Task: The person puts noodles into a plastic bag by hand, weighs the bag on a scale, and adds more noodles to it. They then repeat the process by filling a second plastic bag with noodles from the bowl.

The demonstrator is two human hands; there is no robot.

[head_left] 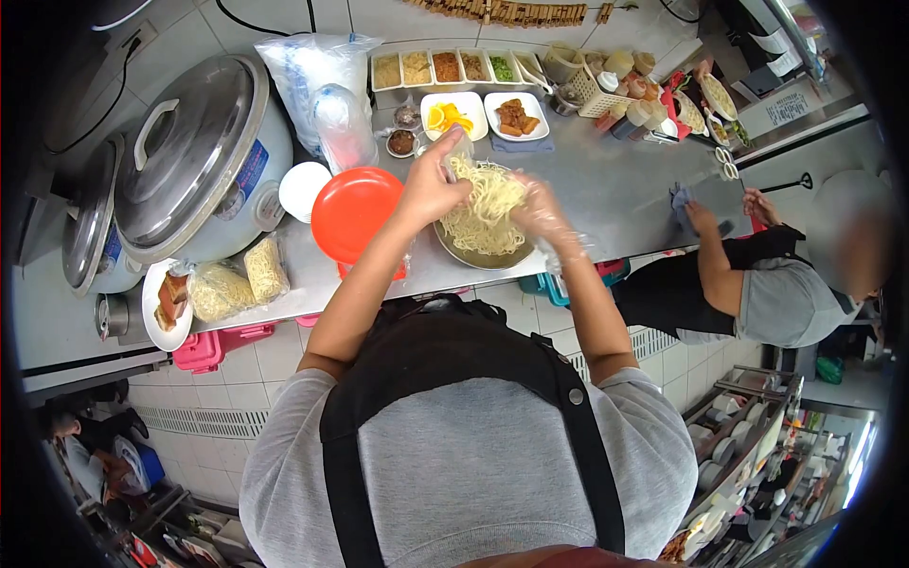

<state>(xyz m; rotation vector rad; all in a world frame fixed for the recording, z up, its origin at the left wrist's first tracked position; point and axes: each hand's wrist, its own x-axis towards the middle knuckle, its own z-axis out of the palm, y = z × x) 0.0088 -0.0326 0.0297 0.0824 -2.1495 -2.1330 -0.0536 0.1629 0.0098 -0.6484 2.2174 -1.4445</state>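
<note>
Upper centre | left hand (437, 186) and right hand (540, 210) hold pale-yellow thin noodles (494, 197) between them | round metal bowl (483, 261) directly underneath

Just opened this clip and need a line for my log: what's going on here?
At a steel counter, the person's left hand and right hand, the right in a clear plastic glove, hold pale noodles between them over a metal bowl with more noodles in it. A red plate sits left of the bowl. Farther right, a co-worker has a hand at a blue cloth.
</note>
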